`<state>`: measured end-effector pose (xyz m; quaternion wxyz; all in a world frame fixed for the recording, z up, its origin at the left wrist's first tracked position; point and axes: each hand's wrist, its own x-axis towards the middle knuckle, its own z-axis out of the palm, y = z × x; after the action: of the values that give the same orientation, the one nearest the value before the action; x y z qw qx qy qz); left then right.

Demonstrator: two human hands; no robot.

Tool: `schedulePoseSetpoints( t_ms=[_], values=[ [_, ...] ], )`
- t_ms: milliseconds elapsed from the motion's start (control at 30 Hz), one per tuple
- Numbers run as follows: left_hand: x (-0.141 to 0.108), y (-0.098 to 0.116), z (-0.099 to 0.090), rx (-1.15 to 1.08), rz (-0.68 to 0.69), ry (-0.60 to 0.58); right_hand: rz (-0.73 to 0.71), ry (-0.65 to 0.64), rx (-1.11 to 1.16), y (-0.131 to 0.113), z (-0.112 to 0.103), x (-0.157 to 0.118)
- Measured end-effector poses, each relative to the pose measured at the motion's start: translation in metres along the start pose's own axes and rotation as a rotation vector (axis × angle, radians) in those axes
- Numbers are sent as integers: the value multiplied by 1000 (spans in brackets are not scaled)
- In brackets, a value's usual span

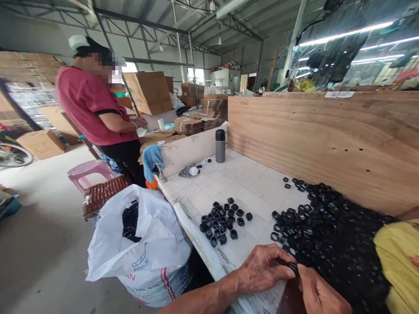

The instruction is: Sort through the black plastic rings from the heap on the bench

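Note:
My left hand [263, 267] pinches a small black plastic part [293, 267] between thumb and forefinger at the table's near edge. My right hand [318, 291] is closed with its fingertips at the same part, which is mostly covered by the fingers. Just beyond both hands spreads a large heap of black ring-shaped plastic pieces [337, 237]. A smaller cluster of round black pieces [222, 220] lies on the white tiled tabletop [258, 185], to the left of the heap.
A white woven sack [153, 261] holding black pieces stands left of the table. Yellow cloth [397, 257] lies at the right. A grey flask [220, 148] stands before the wooden board [310, 135]. Further left, a person [91, 100] in a red shirt stands near cardboard boxes [149, 93].

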<state>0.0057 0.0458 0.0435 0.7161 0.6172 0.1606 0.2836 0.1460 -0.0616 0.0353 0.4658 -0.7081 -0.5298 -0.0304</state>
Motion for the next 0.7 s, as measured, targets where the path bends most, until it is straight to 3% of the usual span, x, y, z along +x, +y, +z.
schedulePoseSetpoints(
  t_ms=[67,167,300,467,700],
  values=[
    [0,5,3,-47,-10,-5,29,1,-14,-13,-2,0],
    [3,9,5,-113,-42,31,65,-102,64,-27,-5,2],
    [7,3,2,-201,-80,5,80,-172,87,-28,-9,2],
    [8,-1,0,-211,-54,27,121,-107,119,-24,-7,-2],
    [3,4,6,-302,-92,45,60,-69,40,-17,-6,-4]
  ],
)
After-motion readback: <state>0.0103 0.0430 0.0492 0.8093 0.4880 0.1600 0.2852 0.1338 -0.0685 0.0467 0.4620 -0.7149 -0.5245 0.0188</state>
